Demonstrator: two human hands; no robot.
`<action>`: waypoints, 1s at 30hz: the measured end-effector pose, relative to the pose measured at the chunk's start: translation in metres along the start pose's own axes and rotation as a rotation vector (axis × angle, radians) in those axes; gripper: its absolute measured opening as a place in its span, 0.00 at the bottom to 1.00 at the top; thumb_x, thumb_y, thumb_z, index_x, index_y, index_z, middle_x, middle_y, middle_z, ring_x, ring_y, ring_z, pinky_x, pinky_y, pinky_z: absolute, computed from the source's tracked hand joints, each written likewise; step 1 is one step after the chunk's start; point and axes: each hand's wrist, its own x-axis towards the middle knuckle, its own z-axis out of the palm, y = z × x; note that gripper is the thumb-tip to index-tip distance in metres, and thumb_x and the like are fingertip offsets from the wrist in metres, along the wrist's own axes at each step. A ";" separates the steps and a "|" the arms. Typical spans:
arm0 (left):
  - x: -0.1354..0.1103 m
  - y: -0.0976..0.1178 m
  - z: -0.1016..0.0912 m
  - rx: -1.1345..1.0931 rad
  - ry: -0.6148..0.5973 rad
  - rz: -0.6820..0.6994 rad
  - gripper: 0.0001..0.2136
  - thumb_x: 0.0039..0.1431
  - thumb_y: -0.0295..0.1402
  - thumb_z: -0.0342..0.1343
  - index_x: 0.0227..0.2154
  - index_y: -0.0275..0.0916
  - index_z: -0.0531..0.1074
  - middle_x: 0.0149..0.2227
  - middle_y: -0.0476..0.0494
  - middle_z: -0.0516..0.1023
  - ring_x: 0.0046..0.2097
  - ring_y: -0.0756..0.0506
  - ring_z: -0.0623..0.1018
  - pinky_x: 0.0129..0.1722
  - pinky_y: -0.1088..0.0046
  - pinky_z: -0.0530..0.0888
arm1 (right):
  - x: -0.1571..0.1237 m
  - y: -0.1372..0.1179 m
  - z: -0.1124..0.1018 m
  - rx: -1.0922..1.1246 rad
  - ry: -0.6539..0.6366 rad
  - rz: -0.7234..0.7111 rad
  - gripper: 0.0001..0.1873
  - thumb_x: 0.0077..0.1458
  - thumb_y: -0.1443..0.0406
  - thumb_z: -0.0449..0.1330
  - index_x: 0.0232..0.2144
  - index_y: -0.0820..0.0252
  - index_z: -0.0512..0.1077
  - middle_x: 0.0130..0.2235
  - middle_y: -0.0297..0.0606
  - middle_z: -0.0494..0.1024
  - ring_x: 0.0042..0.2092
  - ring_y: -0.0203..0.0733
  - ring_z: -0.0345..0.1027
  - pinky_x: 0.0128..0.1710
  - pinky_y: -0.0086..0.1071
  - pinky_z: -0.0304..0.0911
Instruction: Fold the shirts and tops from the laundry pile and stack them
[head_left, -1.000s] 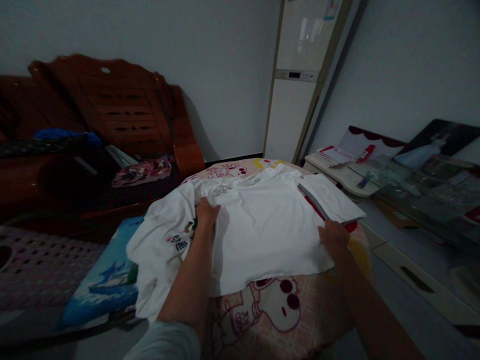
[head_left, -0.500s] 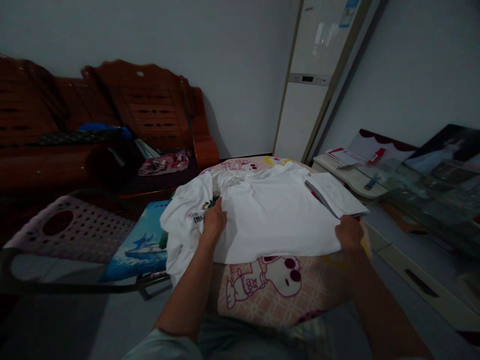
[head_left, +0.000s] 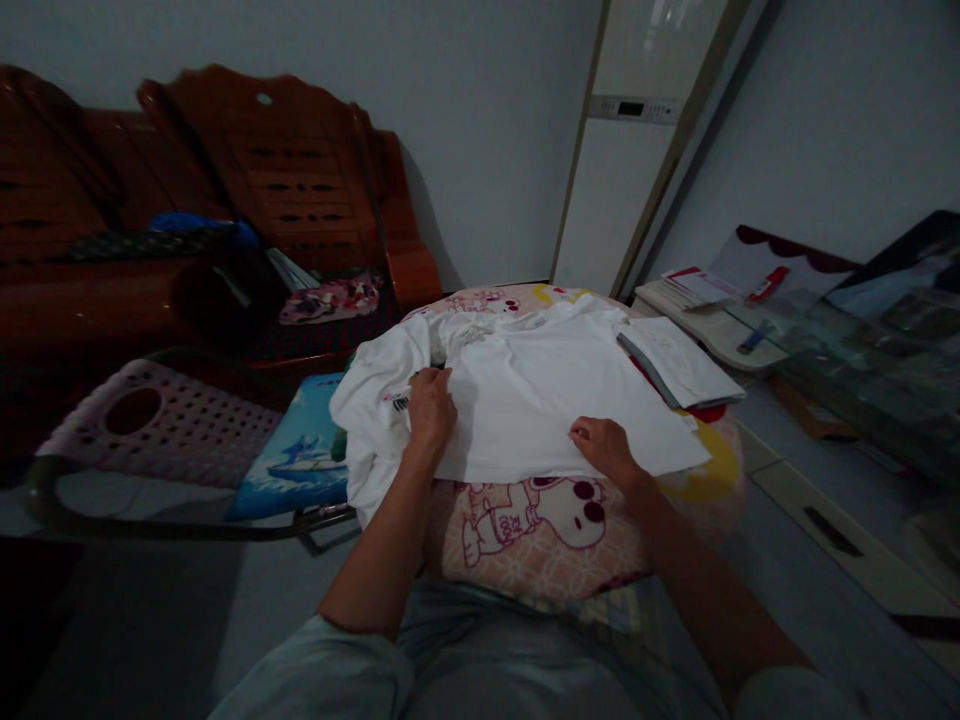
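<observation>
A white T-shirt [head_left: 540, 395] lies spread over a round surface covered by a pink cartoon-print cloth [head_left: 540, 520]. My left hand [head_left: 430, 405] rests on the shirt's left side, where the fabric is folded over, fingers curled down onto it. My right hand [head_left: 604, 447] lies on the shirt's near hem, fingers lightly bent and pressing the cloth. A folded white garment [head_left: 679, 365] sits on the far right of the same surface.
A plastic perforated stool [head_left: 157, 425] and a blue printed board [head_left: 300, 465] stand at the left. Dark wooden chairs [head_left: 285, 190] line the back wall. A tall white air conditioner [head_left: 622, 150] stands in the corner. Papers and a glass-topped table [head_left: 825, 340] are at the right.
My right hand has moved left along the hem from the shirt's right corner to near its middle. My left hand has stayed on the left fold. The view has shifted slightly.
</observation>
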 end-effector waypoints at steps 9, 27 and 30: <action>-0.078 0.050 0.001 -0.349 -0.694 0.639 0.13 0.53 0.28 0.57 0.43 0.41 0.73 0.43 0.44 0.76 0.45 0.44 0.75 0.46 0.69 0.71 | -0.003 0.013 0.011 0.199 0.101 0.111 0.08 0.52 0.63 0.58 0.28 0.55 0.78 0.27 0.34 0.80 0.28 0.37 0.70 0.30 0.27 0.57; -0.047 0.037 0.023 -0.542 -0.532 0.222 0.09 0.55 0.28 0.53 0.35 0.36 0.78 0.35 0.45 0.81 0.37 0.46 0.77 0.39 0.72 0.71 | -0.031 -0.007 0.004 0.110 0.150 -0.371 0.23 0.55 0.56 0.63 0.50 0.61 0.73 0.44 0.47 0.78 0.45 0.49 0.70 0.47 0.38 0.65; -0.043 0.038 0.015 -0.611 -0.570 0.220 0.09 0.55 0.31 0.53 0.35 0.36 0.77 0.33 0.46 0.80 0.35 0.47 0.76 0.36 0.75 0.70 | -0.035 -0.010 0.001 0.012 0.090 -0.417 0.13 0.55 0.66 0.61 0.43 0.60 0.76 0.40 0.45 0.77 0.43 0.48 0.69 0.44 0.38 0.65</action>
